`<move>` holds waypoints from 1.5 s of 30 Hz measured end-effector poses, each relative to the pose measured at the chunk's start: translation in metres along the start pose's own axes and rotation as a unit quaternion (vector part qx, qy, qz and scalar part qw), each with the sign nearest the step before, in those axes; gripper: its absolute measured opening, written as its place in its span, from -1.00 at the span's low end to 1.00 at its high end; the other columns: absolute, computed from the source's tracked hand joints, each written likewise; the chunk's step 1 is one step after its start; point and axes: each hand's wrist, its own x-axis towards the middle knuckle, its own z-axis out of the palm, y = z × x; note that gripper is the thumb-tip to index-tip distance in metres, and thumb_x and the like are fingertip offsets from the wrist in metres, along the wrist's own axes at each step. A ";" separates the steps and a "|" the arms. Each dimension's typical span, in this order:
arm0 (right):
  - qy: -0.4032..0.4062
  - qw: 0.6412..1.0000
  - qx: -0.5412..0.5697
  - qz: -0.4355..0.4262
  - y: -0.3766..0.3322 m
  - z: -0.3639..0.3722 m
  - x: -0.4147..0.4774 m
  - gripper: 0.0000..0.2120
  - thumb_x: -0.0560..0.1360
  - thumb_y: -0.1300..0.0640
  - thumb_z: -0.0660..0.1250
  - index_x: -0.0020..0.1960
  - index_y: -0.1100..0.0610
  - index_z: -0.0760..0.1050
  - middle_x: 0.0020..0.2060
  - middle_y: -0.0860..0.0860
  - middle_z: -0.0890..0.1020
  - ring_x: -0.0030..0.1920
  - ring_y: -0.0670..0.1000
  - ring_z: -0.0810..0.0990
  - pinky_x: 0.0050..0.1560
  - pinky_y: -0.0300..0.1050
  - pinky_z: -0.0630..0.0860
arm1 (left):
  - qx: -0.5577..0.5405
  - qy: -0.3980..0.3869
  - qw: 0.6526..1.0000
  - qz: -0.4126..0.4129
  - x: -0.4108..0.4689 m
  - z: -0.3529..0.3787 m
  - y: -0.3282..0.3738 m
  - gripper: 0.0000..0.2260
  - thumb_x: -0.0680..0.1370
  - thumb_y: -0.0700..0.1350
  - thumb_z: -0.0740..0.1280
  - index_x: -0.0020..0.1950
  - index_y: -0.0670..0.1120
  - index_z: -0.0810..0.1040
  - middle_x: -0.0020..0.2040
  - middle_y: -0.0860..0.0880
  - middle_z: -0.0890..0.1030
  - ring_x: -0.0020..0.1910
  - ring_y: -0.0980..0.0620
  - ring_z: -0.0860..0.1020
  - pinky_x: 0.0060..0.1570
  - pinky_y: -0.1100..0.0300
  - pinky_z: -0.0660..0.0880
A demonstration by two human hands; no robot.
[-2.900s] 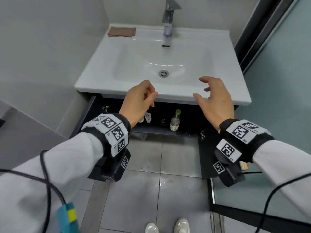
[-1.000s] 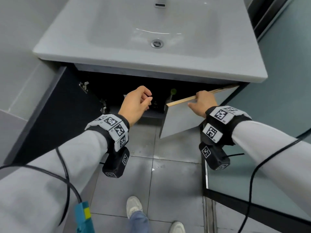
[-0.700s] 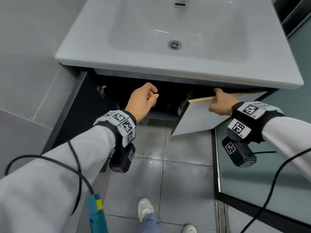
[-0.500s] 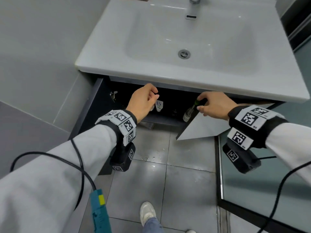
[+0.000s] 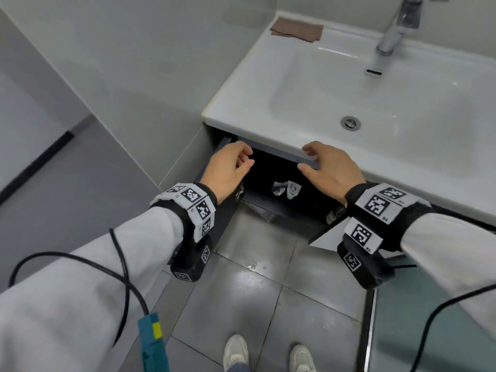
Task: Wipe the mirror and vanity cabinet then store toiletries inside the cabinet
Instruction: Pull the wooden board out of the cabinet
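The vanity cabinet stands open under the white basin (image 5: 268, 122). Its dark left door (image 5: 217, 224) is swung out. Only a pale lower corner of the right door (image 5: 326, 237) shows beneath my right wrist. Inside, two small white tubes (image 5: 285, 189) hang at the back, and a bottle (image 5: 334, 214) peeks out beside my right wrist. My left hand (image 5: 228, 170) hovers at the left door's top corner, loosely curled and holding nothing. My right hand (image 5: 331, 170) has its fingers spread against the grey rail under the basin. A brown cloth (image 5: 296, 29) lies on the basin's back left corner. The mirror is out of view.
A chrome faucet (image 5: 389, 36) stands at the back of the basin. A tiled wall (image 5: 134, 76) runs close along the left. A glass partition with a dark frame (image 5: 369, 318) stands at the lower right. My shoes (image 5: 236, 350) are on the grey floor tiles.
My right hand swung the right door inward and has now released its top edge, fingers spread. My left hand stayed near the left door. My view shifted left and up.
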 end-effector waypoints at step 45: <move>-0.106 0.988 0.059 -0.096 -0.025 0.066 -0.022 -0.58 0.51 0.01 0.29 0.33 0.05 0.36 0.23 0.05 0.50 0.15 0.07 0.54 0.16 0.00 0.48 | -0.041 -0.170 0.966 -0.192 -0.081 0.029 0.004 -0.56 0.42 -0.17 0.46 0.22 -0.19 0.37 -0.17 -0.02 0.59 -0.18 0.04 0.55 0.00 0.14 0.52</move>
